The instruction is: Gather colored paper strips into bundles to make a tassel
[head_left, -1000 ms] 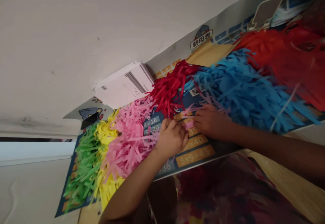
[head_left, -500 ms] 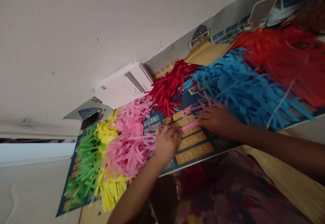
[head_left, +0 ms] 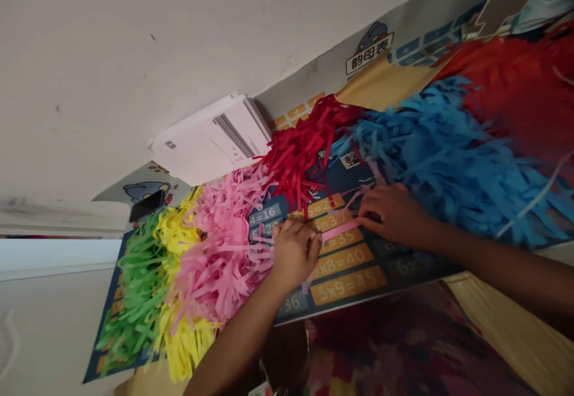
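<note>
Your pink strip [head_left: 339, 229] runs straight over the printed mat [head_left: 347, 288], long axis 8 to 2 o'clock, left hand [head_left: 295, 252] with fingers clamped on it at 8, right hand [head_left: 397, 213] pinching it at 2, neither nearer.

A plain off-white wall [head_left: 103, 19] fills the view from nine o'clock round past twelve, with small dark nicks at ten and a grey smudge [head_left: 49, 207] at nine. Below the smudge, towards half past eight, runs a pale blue strip [head_left: 58, 258], then a whitish panel [head_left: 49, 324] at eight. Bare light wood [head_left: 155, 378] shows at seven; a wood-grained surface [head_left: 497, 324], floor or furniture unclear, lies at four. The light is dim, darkest towards five.
</note>
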{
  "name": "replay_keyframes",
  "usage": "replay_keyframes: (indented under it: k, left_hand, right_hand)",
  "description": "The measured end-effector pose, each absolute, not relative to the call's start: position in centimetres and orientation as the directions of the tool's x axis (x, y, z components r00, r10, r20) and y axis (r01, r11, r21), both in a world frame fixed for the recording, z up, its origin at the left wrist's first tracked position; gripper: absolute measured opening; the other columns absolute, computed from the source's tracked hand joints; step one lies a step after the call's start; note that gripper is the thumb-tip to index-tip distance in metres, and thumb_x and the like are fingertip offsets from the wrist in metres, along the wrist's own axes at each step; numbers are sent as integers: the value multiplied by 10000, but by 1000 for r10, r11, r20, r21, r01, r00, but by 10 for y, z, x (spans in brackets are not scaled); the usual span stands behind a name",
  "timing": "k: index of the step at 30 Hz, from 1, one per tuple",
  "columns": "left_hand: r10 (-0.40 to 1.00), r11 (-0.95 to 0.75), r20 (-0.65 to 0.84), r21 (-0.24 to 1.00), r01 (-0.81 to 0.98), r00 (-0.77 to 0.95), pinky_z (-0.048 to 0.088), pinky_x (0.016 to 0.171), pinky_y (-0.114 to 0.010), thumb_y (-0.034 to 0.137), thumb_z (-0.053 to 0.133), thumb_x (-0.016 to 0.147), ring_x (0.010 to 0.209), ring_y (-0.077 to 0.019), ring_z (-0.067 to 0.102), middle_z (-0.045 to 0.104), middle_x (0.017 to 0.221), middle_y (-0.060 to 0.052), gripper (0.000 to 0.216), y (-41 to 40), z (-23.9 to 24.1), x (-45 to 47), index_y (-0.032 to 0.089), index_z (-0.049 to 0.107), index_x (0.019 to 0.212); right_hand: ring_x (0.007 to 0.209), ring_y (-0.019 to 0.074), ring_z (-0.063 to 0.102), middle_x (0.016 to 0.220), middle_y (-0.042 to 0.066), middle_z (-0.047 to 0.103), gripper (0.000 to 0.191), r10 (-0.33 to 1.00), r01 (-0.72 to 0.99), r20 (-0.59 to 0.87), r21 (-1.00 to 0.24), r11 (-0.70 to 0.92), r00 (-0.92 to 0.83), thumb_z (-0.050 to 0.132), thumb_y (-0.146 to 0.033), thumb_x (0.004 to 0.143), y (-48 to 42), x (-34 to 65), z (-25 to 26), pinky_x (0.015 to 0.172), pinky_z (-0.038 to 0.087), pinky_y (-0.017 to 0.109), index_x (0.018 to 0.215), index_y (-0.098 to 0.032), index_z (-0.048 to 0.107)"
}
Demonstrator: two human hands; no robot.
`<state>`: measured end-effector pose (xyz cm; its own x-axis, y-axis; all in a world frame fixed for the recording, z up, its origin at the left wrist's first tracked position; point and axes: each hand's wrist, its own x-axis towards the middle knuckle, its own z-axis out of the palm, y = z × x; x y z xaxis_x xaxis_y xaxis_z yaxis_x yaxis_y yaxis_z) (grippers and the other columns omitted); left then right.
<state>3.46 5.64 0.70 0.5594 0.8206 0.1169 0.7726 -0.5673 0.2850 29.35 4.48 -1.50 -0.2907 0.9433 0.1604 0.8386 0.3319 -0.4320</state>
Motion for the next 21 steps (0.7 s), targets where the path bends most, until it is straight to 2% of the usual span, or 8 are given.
replay_keyframes:
  k: [4, 7, 10, 12, 15, 21]
  left_hand:
    - [810, -581, 105, 281, 764, 578, 318, 728, -386, 294, 623, 901, 799, -212, 566, 648, 741, -27, 202, 60, 7, 33, 205, 626, 719]
    - [748, -664, 201, 251, 704, 633, 329, 784, -402, 249, 631, 910, 856, -205, 577, 700, 854, -22, 65, 57, 9, 32, 247, 696, 915]
    - [601, -790, 282, 70, 609, 747, 317, 880, -440, 217, 602, 937, 922, -209, 566, 725, 945, -8, 152, 52, 13, 36, 292, 701, 1025]
    - [537, -823, 257, -48, 566, 803, 311, 920, -456, 217, 585, 947, 934, -216, 557, 722, 915, -14, 132, 49, 17, 42, 256, 700, 999]
    - [500, -834, 237, -127, 537, 833, 311, 938, -468, 246, 562, 958, 918, -224, 554, 703, 842, -31, 140, 49, 21, 52, 202, 694, 942]
    - [492, -823, 321, -130, 552, 809, 323, 892, -455, 242, 572, 953, 859, -215, 571, 685, 770, -36, 173, 54, 17, 61, 173, 685, 842]
  right_hand:
    - [848, 207, 556, 822, 24, 675, 151, 933, 837, 191, -414, 358, -305, 620, -270, 883, 44, 293, -13, 727, 245, 348, 759, -202, 675]
    - [928, 227, 545, 912, 37, 700, 119, 882, 841, 296, -300, 450, -366, 597, -198, 905, 39, 288, -8, 770, 253, 374, 846, -211, 699]
    - [985, 237, 523, 957, 31, 707, 143, 785, 801, 345, -134, 583, -514, 580, -150, 924, 35, 281, -1, 848, 257, 418, 882, -211, 702]
    - [957, 227, 513, 899, 27, 697, 168, 717, 752, 332, -35, 658, -612, 569, -141, 937, 36, 277, 3, 885, 255, 433, 834, -193, 692]
    - [920, 219, 503, 843, 35, 679, 237, 652, 705, 332, 61, 706, -682, 532, -122, 953, 42, 275, 5, 879, 261, 428, 776, -177, 679]
    - [869, 219, 505, 846, 51, 685, 198, 702, 749, 380, -34, 661, -602, 553, -209, 955, 45, 265, 3, 789, 260, 408, 802, -192, 677]
